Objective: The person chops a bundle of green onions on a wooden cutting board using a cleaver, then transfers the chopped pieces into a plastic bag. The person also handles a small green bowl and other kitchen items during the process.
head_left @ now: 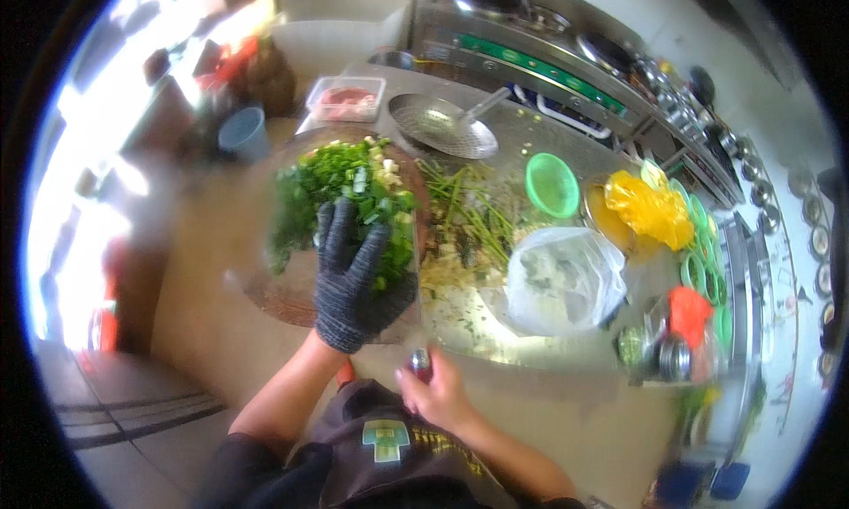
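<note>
My left hand [351,283], in a dark grey knit glove, lies with spread fingers on a heap of chopped green onions [345,171]. The heap covers much of a round wooden chopping block [285,300]. My bare right hand [434,389], near the counter's front edge, is closed around a dark red handle with a metal end [420,360], seemingly a kitchen knife's; its blade is hard to make out. Right of the block lie long green stalks [457,194] and scattered trimmings. A clear plastic bag [564,280] with some greens inside rests farther right.
Behind the block stand a plastic box of raw meat [346,101] and a perforated metal ladle [444,124]. A green bowl [552,185], a yellow plastic bag [650,207] and jars [673,356] are on the right. A stove [544,71] runs along the back.
</note>
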Demonstrator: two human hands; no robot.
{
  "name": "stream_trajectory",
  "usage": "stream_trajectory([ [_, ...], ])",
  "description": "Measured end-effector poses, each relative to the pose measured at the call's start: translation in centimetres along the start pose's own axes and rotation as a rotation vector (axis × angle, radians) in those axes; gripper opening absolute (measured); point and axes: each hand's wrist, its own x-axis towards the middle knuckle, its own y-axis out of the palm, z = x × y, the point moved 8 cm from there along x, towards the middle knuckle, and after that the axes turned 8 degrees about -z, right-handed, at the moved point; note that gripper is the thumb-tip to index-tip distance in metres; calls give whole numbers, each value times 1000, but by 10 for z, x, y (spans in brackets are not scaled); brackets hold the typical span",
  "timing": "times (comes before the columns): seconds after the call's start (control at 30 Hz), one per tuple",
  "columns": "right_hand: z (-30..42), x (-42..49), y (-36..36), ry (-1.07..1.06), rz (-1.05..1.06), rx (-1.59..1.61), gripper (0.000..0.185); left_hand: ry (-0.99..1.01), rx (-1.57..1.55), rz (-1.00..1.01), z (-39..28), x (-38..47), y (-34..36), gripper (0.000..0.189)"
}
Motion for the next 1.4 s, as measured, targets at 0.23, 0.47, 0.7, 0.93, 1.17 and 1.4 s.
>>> stream_trajectory([
  [0.23,-4,-78,-118,103,-304,95,15,37,-360,185,-123,-5,107,73],
  [0.47,15,-93,-214,293,-532,289,18,-81,-559,376,-186,-40,231,69],
  [0.7,46,-104,-288,368,-583,339,17,-69,-137,703,-176,-80,344,63],
  [0.93,73,-101,-295,271,-516,-53,18,230,-317,558,-210,-90,315,56],
  [1.17,76,-156,-307,140,-626,-121,19,117,-538,592,-149,-45,221,31],
  [1.4,26,-94,-231,231,-431,-137,20,197,66,528,51,-11,93,31],
])
